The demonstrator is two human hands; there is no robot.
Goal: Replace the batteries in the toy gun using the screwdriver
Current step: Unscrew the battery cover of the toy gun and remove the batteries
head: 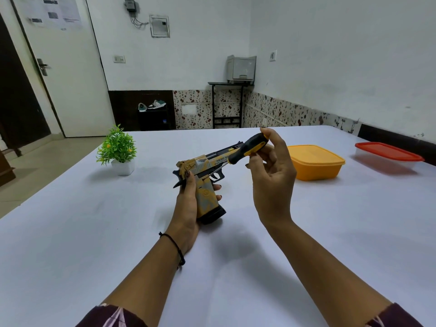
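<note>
A yellow, grey and black toy gun is held above the white table, barrel pointing away and to the right. My left hand grips its handle, thumb up near the hammer. My right hand pinches the black and yellow handle of a screwdriver with its fingertips. The thin metal shaft slants down and left, and its tip meets the gun's side above the grip. No batteries are in sight.
A small green plant in a white pot stands at the left of the table. A closed yellow box lies right of my hands, and a clear box with a red lid sits at the far right.
</note>
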